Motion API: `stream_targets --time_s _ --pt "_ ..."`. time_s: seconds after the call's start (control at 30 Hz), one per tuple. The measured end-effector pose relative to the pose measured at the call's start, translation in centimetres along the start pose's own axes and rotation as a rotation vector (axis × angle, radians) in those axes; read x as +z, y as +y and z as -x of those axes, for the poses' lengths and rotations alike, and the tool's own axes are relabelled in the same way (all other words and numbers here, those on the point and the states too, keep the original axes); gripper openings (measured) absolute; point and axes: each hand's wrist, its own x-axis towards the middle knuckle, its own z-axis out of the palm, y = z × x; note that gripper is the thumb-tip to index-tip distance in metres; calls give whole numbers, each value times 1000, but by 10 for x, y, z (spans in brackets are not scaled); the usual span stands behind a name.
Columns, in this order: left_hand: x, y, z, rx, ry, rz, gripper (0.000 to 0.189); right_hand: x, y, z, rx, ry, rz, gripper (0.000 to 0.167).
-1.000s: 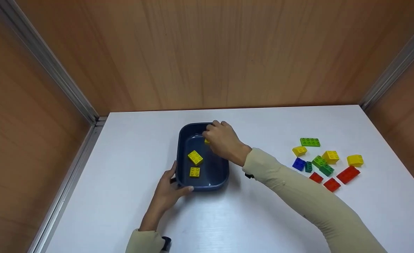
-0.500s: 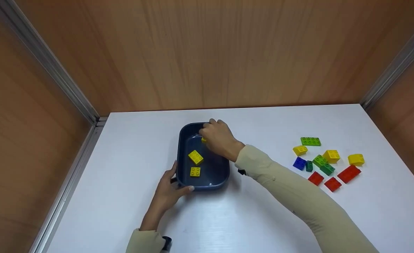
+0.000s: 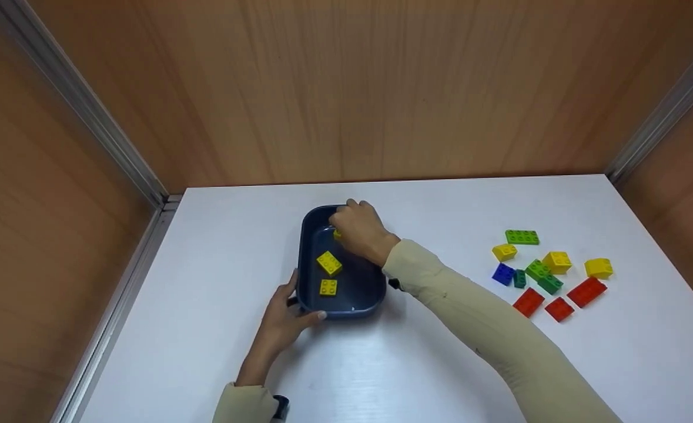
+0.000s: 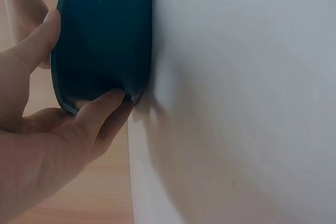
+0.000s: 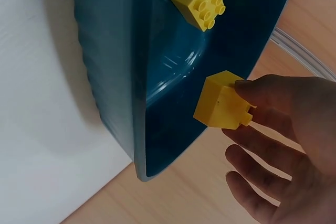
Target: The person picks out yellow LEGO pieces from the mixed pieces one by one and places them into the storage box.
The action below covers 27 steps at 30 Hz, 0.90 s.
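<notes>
While our left hand (image 3: 278,323) grips the blue tray (image 3: 358,294) on the worktop (image 3: 217,258), thumb on its near rim and fingers round the corner, our right hand (image 3: 359,229) pinches a yellow brick (image 5: 216,100) between thumb and fingers at the tray's far end. We cannot tell whether it touches the tray. We would do best to lower it gently until it rests before loosening the pinch, steering clear of the oblong brick (image 3: 329,263) and the square brick (image 3: 328,287) lying nearer us.
</notes>
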Motion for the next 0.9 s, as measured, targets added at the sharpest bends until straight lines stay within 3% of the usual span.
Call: stream_targets --time_s 0.47,0.9 --pt "0 -3 -1 6 2 -5 105 11 -1 -9 41 -94 16 16" --pt "-1 -4 -1 22 -12 -7 106 12 -10 -17 64 -139 10 21"
